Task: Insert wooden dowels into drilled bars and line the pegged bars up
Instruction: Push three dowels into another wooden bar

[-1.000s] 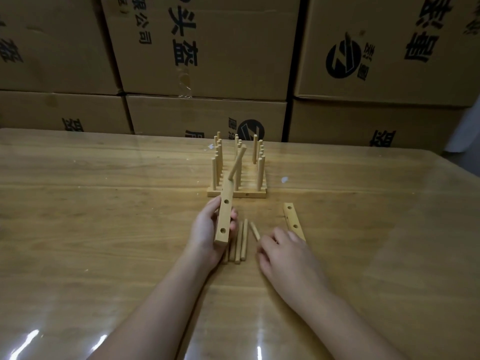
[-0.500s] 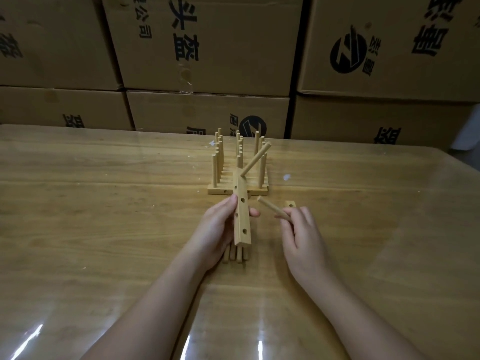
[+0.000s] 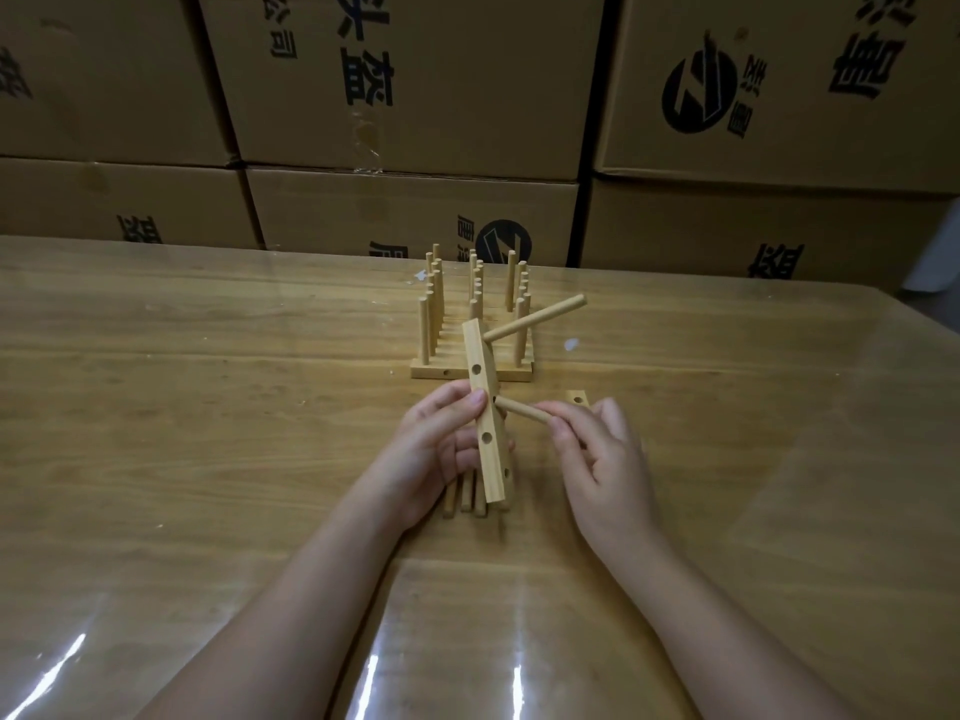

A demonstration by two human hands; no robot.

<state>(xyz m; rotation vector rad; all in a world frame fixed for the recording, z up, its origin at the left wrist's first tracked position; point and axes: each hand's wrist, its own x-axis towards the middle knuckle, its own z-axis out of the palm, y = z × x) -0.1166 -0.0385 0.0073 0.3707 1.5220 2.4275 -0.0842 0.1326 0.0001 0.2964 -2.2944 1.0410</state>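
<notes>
1 seated dowel [image 3: 535, 318] is counted in the bar [image 3: 487, 433] clasped by the left grip [image 3: 431, 449] above the surface [image 3: 208, 407], a 2nd dowel [image 3: 522, 411] pinched in the right grip [image 3: 602, 459] is set at its next hole, pegged bars [image 3: 452, 368] are lined up behind, and loose dowels [image 3: 466, 493] and 1 spare bar [image 3: 577, 397] are left.

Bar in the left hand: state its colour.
The bar is pale yellowish wood, unpainted, with dark round holes; the head view shows it best.

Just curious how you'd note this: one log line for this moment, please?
left hand: holds bar, one peg in | right hand: pinches dowel, tip at bar's hole | pegged bars: behind
</notes>
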